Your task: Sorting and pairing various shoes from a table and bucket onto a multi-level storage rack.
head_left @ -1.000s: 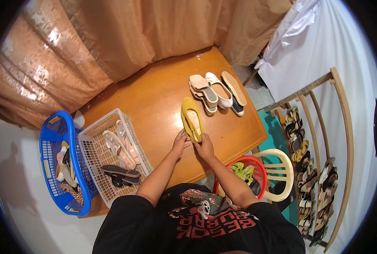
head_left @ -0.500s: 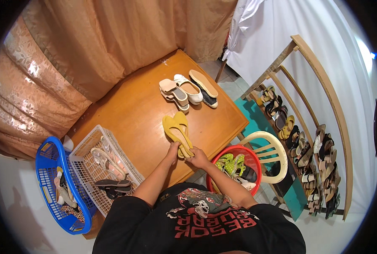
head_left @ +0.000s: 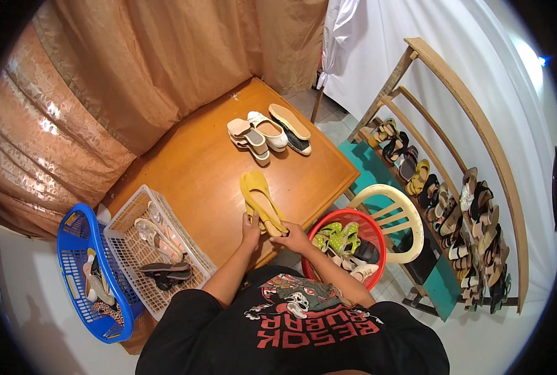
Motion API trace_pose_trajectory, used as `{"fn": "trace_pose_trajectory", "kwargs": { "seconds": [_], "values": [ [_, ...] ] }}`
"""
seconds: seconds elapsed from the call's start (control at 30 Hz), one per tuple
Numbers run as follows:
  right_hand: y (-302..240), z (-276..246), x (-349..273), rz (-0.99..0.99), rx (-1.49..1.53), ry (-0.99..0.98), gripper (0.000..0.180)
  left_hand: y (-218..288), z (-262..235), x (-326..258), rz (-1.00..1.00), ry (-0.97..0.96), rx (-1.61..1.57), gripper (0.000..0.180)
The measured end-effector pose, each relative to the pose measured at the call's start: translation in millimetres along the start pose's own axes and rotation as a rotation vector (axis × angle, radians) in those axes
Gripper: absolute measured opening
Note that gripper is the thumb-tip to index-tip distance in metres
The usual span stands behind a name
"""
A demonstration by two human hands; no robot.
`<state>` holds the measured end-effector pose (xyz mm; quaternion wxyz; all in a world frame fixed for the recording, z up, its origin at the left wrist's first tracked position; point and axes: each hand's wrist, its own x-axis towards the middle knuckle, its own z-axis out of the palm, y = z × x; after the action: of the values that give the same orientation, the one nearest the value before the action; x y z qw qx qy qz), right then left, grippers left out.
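On your far left, a blue basket [head_left: 117,286] holds loose shoes; its high sides probably suit a jumbled heap. Beside it, a white crate [head_left: 128,256] has light shoes [head_left: 159,237] and dark sandals [head_left: 166,273] lying in separate pairs, perhaps so each pair stays easy to lift out.

Your left hand [head_left: 251,230] is closed around the heel end of the yellow shoes [head_left: 259,194], which you hold side by side over the near edge of the table [head_left: 184,162], toes pointing away. Beyond them, beige sandals [head_left: 249,140], white shoes [head_left: 269,132] and a dark pair with tan soles [head_left: 291,125] stand in a row, seemingly set close to save space. Your right hand [head_left: 296,239] is clamped on the heel end too, likely to keep the pair level and matched.

Further right, a red basket [head_left: 371,228] with spotted green shoes [head_left: 338,239] sits by a cream chair [head_left: 417,228], within arm's reach. Last comes a wooden rack [head_left: 498,144], its shoes [head_left: 441,206] packed in rows, presumably so many fit.
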<state>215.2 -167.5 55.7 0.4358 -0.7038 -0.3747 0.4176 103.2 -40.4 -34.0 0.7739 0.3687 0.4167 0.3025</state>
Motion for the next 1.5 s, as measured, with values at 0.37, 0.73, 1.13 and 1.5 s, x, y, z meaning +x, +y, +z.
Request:
{"fn": "trace_pose_trajectory", "kwargs": {
  "seconds": [0.37, 0.73, 1.13, 1.5],
  "values": [
    [81.9, -53.7, -79.4, 0.034, 0.085, 0.523, 0.038, -4.7, 48.4, -18.2, 0.0, -0.203, 0.16, 0.027],
    [91.3, -77.2, -170.8, 0.076, 0.186, 0.623, 0.044, -76.2, 126.3, -72.7, -0.229, -0.328, 0.128, 0.028],
    [123.7, -81.4, -229.6, 0.088, 0.117, 0.603, 0.056, -116.0, 133.4, -115.0, -0.309, -0.385, 0.177, 0.041],
    [106.2, -80.9, -224.5, 0.189, 0.109, 0.748, 0.048, -117.2, 170.4, -121.4, -0.473, -0.738, 0.298, 0.039]
  ]
}}
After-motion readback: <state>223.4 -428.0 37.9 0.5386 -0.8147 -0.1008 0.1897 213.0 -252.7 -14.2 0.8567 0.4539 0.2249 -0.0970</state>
